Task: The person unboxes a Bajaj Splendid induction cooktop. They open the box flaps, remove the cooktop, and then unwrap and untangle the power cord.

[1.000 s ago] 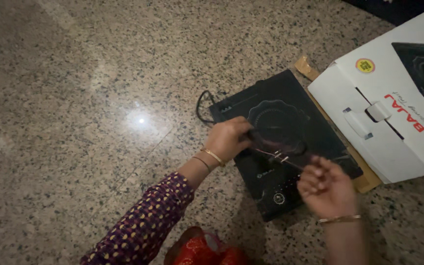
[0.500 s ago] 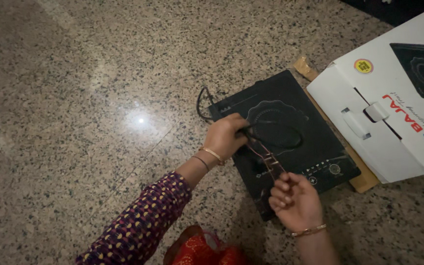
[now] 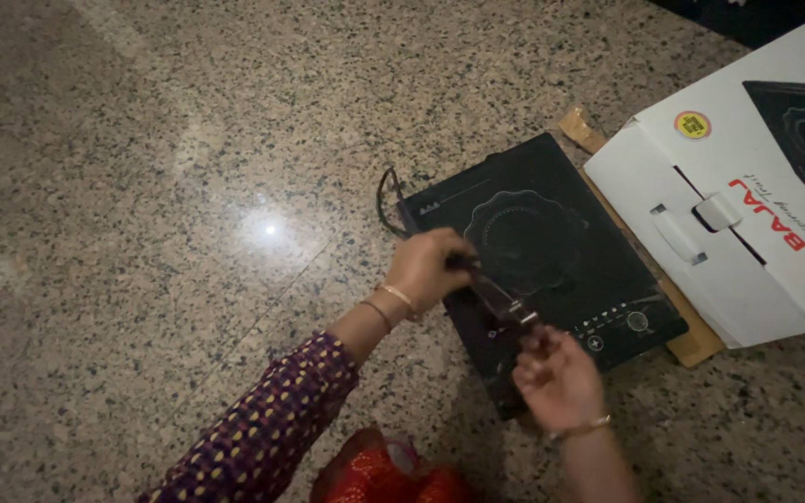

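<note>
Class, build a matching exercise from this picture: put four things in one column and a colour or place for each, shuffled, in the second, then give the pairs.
Things:
1. induction cooktop
2. carton
3. sleeve
4. power cord

Descriptions:
A. purple with yellow dots
B. white, right of the cooktop
C. black, flat on the stone floor
D. curls out at the cooktop's back left corner

Pairs: 1-C, 2-B, 3-A, 4-D

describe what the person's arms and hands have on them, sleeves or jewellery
The left arm wears a dark purple sleeve with small yellow and orange dots, ending short of the wrist. Two thin gold-coloured bangles circle the left wrist below the left hand. The right hand has one thin gold-coloured bangle at its wrist; no sleeve shows on that forearm. I can make out no rings.
</note>
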